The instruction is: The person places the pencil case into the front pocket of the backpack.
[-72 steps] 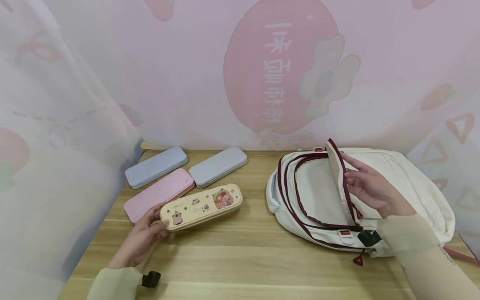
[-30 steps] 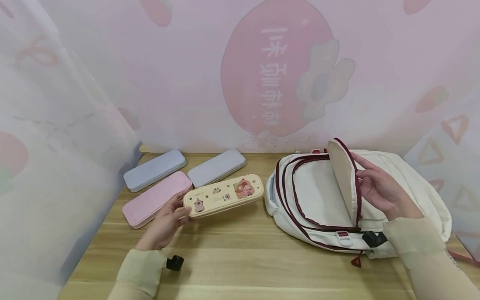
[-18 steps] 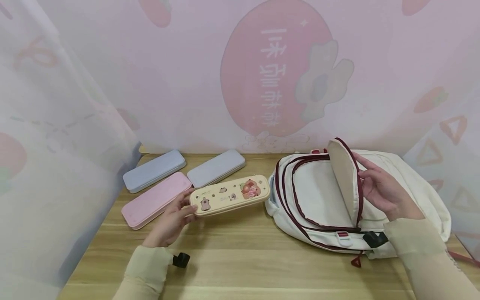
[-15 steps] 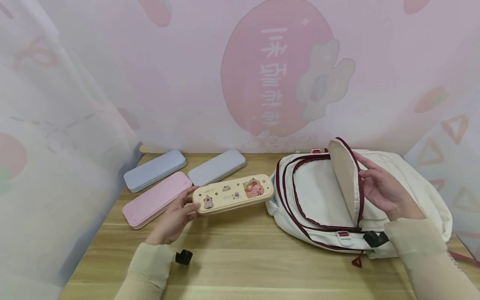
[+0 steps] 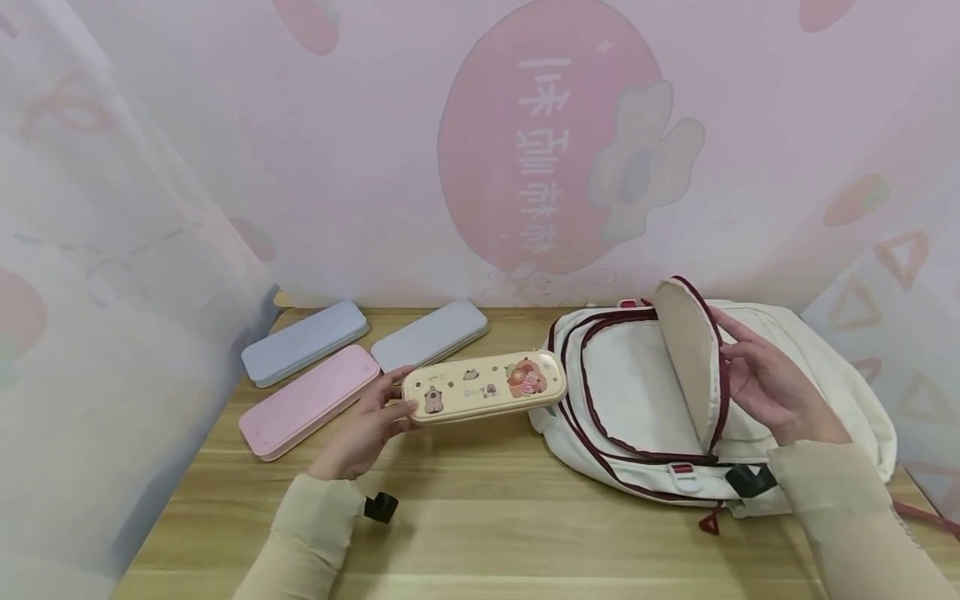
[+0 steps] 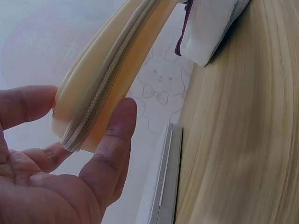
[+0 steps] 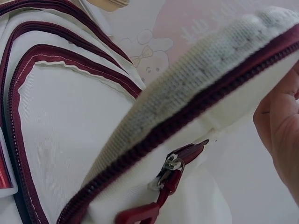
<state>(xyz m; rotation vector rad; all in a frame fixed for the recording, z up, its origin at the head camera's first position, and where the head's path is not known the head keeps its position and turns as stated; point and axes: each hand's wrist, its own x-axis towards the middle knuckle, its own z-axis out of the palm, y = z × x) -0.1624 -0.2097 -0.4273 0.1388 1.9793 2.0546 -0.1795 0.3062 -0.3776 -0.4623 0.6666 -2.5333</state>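
Note:
My left hand [image 5: 367,423] pinches the left end of a cream-yellow pencil case [image 5: 468,392] with cartoon stickers on its lid. The case is raised above the table, and its right end overlaps the near left side of a white backpack [image 5: 817,350] in the head view. In the left wrist view its zipper [image 6: 105,74] is closed, with thumb and fingers on either side. My right hand [image 5: 772,387] holds up the dark-red-edged flap [image 5: 686,358] of the backpack's front pocket, so the pocket [image 5: 637,383] gapes. In the right wrist view a red zipper pull [image 7: 170,172] hangs by the flap.
At the left of the wooden table [image 5: 480,533] lie a blue pencil case [image 5: 303,342], a pink pencil case [image 5: 311,400] and a pale grey-blue pencil case [image 5: 431,333]. A printed cloth [image 5: 360,167] hangs behind. The backpack covers the table's right side.
My left hand has carried the yellow pencil case rightward from beside the pink one to the backpack's edge. My right hand has drawn the flap slightly further right.

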